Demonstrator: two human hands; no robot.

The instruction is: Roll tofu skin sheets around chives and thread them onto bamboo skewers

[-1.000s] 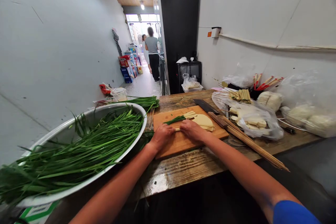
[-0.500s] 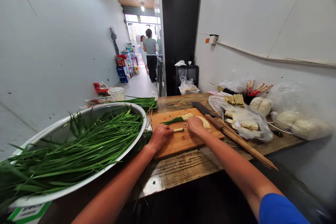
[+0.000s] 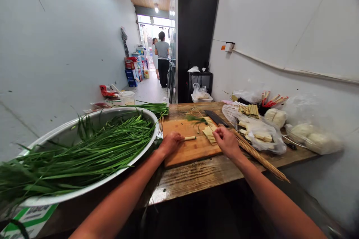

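Looking down at my own two hands here, so starting from the fingers. My left hand (image 3: 170,142) has its fingers curled shut around a small pale roll (image 3: 189,138), which pokes out to the right and lies on the cutting board (image 3: 190,149). My right hand (image 3: 226,141) sits at the board's right edge, fingers bent over the near ends of the bamboo skewers (image 3: 256,154); whether they've actually pinched one I honestly can't tell from this angle.

What changed: a second ago both hands were pressed together on that roll in the middle of the board, and half a second ago the right one had drifted up to the pale sheets. Now it's come right off them and over to the skewer bundle, while the left hasn't let go of the roll. So my read is the rolling bit is done and the roll's waiting for a stick.

Just past my right hand there's a stack of pale tofu sheets (image 3: 209,133), with a few loose chives (image 3: 195,119) beyond it and a cleaver (image 3: 215,118) lying at the board's far corner. To the left, a big metal basin (image 3: 84,194) heaped with chives overhangs the worktop (image 3: 196,175). On the right side are plastic bags (image 3: 262,134) of more pale stuff. Way down the corridor a person (image 3: 162,59) stands facing away.
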